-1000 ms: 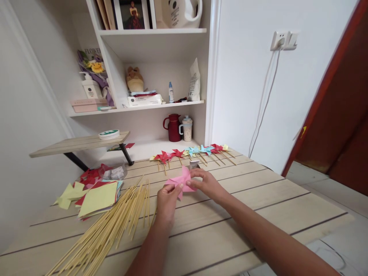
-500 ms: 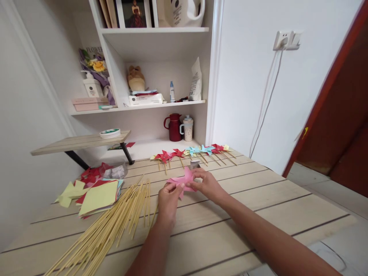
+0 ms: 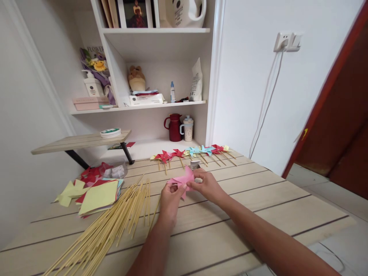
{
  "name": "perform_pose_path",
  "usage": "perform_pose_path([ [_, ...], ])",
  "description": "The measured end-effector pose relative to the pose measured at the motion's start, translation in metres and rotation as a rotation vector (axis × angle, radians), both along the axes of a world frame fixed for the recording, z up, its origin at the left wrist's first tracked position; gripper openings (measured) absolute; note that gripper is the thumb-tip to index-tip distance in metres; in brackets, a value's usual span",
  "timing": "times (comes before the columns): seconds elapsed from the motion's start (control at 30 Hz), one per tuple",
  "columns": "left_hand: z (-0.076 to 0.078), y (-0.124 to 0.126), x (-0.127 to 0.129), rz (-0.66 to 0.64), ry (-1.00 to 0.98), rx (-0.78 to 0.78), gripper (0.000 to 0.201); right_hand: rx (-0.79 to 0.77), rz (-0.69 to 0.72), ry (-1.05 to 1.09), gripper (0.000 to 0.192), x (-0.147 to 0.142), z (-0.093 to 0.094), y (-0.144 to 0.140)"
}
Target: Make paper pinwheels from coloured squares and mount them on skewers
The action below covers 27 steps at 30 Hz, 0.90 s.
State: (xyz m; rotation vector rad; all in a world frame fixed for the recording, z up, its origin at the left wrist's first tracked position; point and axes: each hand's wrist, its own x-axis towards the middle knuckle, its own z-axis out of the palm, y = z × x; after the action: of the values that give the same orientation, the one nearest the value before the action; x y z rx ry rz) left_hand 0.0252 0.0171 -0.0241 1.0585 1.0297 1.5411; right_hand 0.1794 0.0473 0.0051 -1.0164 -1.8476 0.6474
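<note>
A pink paper pinwheel (image 3: pixel 183 178) is held just above the wooden table (image 3: pixel 258 207) by both hands. My left hand (image 3: pixel 169 197) pinches its left flaps from below. My right hand (image 3: pixel 207 186) grips its right side, fingers curled toward the centre. A row of finished red, blue and yellow pinwheels on sticks (image 3: pixel 192 152) lies beyond the hands. A small shiny object (image 3: pixel 195 165) sits just behind the pink pinwheel. A bundle of thin bamboo sticks (image 3: pixel 109 226) lies to the left of my left forearm.
A stack of yellow, red and blue paper squares (image 3: pixel 94 193) lies at the left, with a clear plastic bag (image 3: pixel 116 171) behind it. White shelves (image 3: pixel 155 103) hold a red jug (image 3: pixel 173 127), a cup and bottles. A small raised wooden shelf (image 3: pixel 80 142) stands at the left.
Both hands have drawn closer together on the pink pinwheel, folding its flaps toward the middle. The pinwheel has lifted slightly. The view has shifted a little.
</note>
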Motion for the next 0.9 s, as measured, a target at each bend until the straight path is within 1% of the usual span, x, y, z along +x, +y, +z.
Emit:
perform_pose_path([
  [0.1,0.002,-0.001,-0.001,-0.009,-0.019,0.013,0.053,0.014,-0.008,-0.005,0.009,0.002,-0.002,0.003],
  [0.2,0.003,0.000,-0.004,-0.006,0.005,0.024,0.083,0.042,-0.016,-0.013,0.009,0.004,-0.002,0.005],
  [0.27,0.002,0.002,-0.007,0.035,0.108,0.059,0.096,0.068,-0.020,-0.023,0.009,0.006,-0.002,0.006],
  [0.33,0.002,0.004,-0.010,0.120,0.289,0.138,0.098,0.099,-0.020,-0.037,0.010,0.007,-0.001,0.006],
  [0.4,0.002,0.006,-0.012,0.205,0.489,0.241,0.090,0.136,-0.019,-0.055,0.011,0.008,0.001,0.006],
  [0.47,0.003,0.006,-0.012,0.258,0.642,0.320,0.071,0.178,-0.019,-0.078,0.011,0.008,0.003,0.005],
  [0.53,0.004,0.006,-0.012,0.310,0.736,0.358,0.053,0.223,-0.021,-0.103,0.010,0.008,0.004,0.004],
  [0.57,0.005,0.006,-0.012,0.341,0.767,0.367,0.049,0.245,-0.024,-0.117,0.009,0.008,0.005,0.003],
  [0.7,0.009,0.004,-0.011,0.456,0.848,0.394,0.042,0.319,-0.030,-0.167,0.010,0.005,0.006,0.001],
  [0.83,0.010,0.002,-0.011,0.480,0.894,0.419,0.026,0.425,-0.030,-0.244,0.008,0.002,0.004,0.000],
  [0.9,0.011,0.002,-0.010,0.485,0.890,0.436,0.021,0.471,-0.031,-0.280,0.009,0.002,0.004,-0.001],
])
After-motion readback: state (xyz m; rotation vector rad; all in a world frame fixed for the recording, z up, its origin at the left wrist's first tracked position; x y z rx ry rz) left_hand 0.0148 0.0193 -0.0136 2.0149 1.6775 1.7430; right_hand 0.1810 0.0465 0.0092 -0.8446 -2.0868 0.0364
